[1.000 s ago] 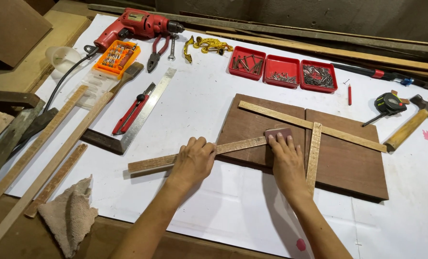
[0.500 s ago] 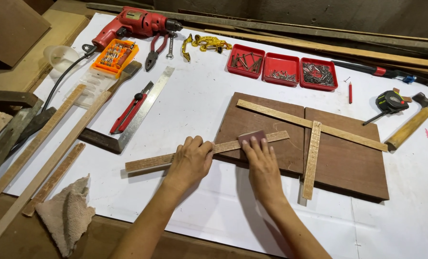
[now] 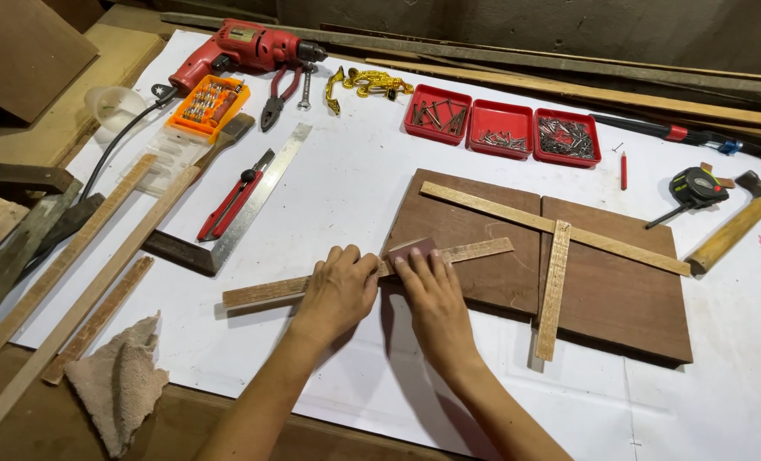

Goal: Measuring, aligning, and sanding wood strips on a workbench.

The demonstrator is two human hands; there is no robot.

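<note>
My left hand point(image 3: 340, 286) presses down on a long thin wooden strip point(image 3: 265, 293) that lies across the white sheet and onto a brown board point(image 3: 470, 256). My right hand point(image 3: 433, 294) rests flat on a small reddish sanding block point(image 3: 414, 248) set on that strip, right beside the left hand. The strip's far end point(image 3: 483, 250) sticks out beyond the block. Two other strips point(image 3: 568, 229) form a cross on the pair of brown boards point(image 3: 619, 294).
A steel square point(image 3: 244, 205) and red cutter point(image 3: 231, 201) lie left. A red drill point(image 3: 244, 47), orange bit case point(image 3: 208, 104), pliers point(image 3: 276, 96), three red trays of screws point(image 3: 501, 130), tape measure point(image 3: 694, 186) and hammer point(image 3: 739, 226) ring the sheet. Long battens point(image 3: 73, 265) and a rag point(image 3: 120, 380) sit left.
My right hand has slid the sanding block leftward along the strip, toward my left hand. The left hand has kept its hold on the strip.
</note>
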